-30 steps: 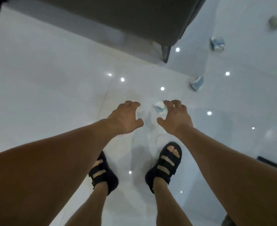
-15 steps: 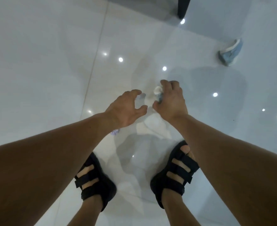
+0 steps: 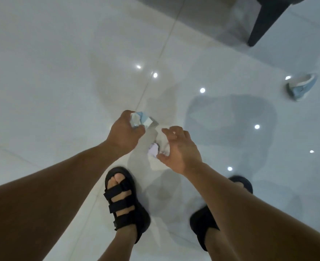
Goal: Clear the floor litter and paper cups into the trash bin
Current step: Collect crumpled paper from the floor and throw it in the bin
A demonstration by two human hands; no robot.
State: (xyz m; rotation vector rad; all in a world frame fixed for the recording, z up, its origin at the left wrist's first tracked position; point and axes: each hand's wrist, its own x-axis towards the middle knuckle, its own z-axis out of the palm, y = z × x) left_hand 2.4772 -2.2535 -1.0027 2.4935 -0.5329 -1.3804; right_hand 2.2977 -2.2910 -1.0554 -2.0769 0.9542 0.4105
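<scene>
My left hand [image 3: 125,134] grips a crumpled white and light-blue piece of paper [image 3: 140,120] above the glossy white tile floor [image 3: 61,81]. To its right my right hand [image 3: 180,149] hangs with its fingers spread and curled. A small white and lilac scrap [image 3: 153,150] lies on the floor just between its thumb and fingertips; whether they touch it I cannot tell. A crushed blue and white paper cup [image 3: 302,87] lies on the floor at the far right. No trash bin is in view.
A dark furniture leg [image 3: 262,21] stands at the top right. My feet in black sandals, the left one [image 3: 123,200] and the right one [image 3: 208,223], stand just below my hands. Ceiling lights are reflected as bright dots on the tiles.
The right hand picked the white and blue paper off the floor, and it now sits in my left hand. My right hand has moved down over the small lilac scrap. The view has shifted.
</scene>
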